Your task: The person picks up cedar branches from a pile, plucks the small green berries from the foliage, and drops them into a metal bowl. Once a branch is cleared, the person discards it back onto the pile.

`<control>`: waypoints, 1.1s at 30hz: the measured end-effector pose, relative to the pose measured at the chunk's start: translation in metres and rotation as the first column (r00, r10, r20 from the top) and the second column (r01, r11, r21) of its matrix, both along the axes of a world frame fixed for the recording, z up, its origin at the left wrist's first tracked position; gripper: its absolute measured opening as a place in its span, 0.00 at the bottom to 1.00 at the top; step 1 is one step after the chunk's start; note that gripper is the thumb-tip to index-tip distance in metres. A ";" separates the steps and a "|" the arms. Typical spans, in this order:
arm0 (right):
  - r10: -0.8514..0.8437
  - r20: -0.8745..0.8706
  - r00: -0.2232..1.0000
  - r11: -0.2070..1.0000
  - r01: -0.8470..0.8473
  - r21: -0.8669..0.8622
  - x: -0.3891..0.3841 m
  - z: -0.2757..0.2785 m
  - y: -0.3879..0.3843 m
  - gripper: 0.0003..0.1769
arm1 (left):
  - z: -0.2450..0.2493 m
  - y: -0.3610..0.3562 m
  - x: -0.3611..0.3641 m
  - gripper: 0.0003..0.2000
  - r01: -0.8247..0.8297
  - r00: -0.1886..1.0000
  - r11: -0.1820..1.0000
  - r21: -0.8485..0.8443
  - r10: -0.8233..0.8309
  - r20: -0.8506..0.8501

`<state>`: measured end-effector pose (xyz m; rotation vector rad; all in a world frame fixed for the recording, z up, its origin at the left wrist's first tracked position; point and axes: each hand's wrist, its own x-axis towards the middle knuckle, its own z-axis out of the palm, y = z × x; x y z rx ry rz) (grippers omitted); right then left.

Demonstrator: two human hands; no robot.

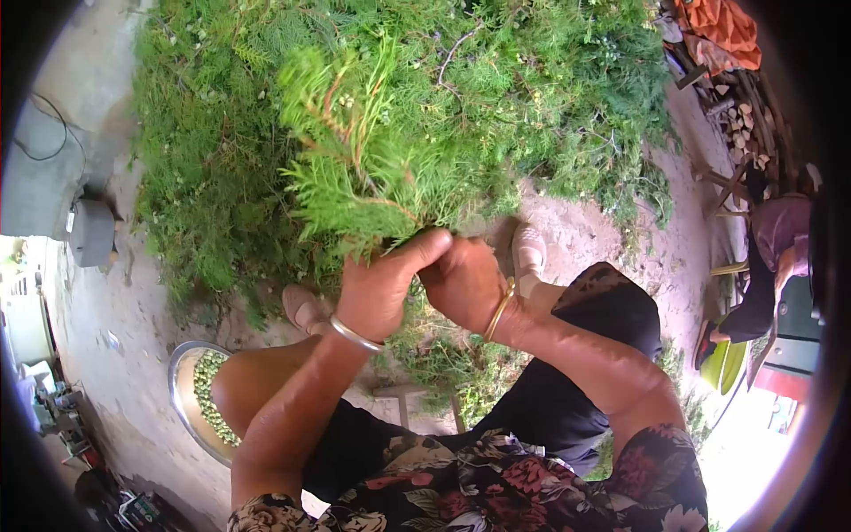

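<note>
In front of my knees I hold a leafy evergreen branch (368,168), its flat green sprays pointing away from me and partly blurred. My left hand (379,288), with a silver bangle at the wrist, is closed around its lower end. My right hand (468,277), wearing a gold-coloured bangle, presses against the left thumb with its fingers curled in at the foliage. What those right fingertips pinch is hidden. A large heap of cut evergreen branches (550,97) lies just beyond both hands.
Beside my left knee stands a metal basin (183,390) with small green cones (206,381) in it. Loose sprigs (443,359) lie between my legs. At the right are stacked firewood (740,133), an orange cloth (722,31) and another seated person (771,257). A grey box (93,232) sits at the left.
</note>
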<state>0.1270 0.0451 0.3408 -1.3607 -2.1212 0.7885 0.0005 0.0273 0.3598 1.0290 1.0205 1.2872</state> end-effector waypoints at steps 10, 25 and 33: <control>-0.244 -0.194 0.950 0.802 0.085 -0.591 0.048 0.075 0.050 0.13 | 0.000 0.005 -0.030 0.07 0.154 0.931 0.922 -0.355 -0.015 0.364; -0.513 -0.816 0.269 0.804 -0.182 -0.566 0.029 0.097 0.042 0.30 | -0.008 0.003 -0.052 0.08 0.236 0.744 0.900 -0.366 0.075 0.664; 0.413 -0.653 0.635 0.685 -0.689 -0.236 -0.205 0.172 -0.110 0.40 | -0.025 -0.014 -0.077 0.07 0.134 0.806 0.922 -0.364 0.112 0.582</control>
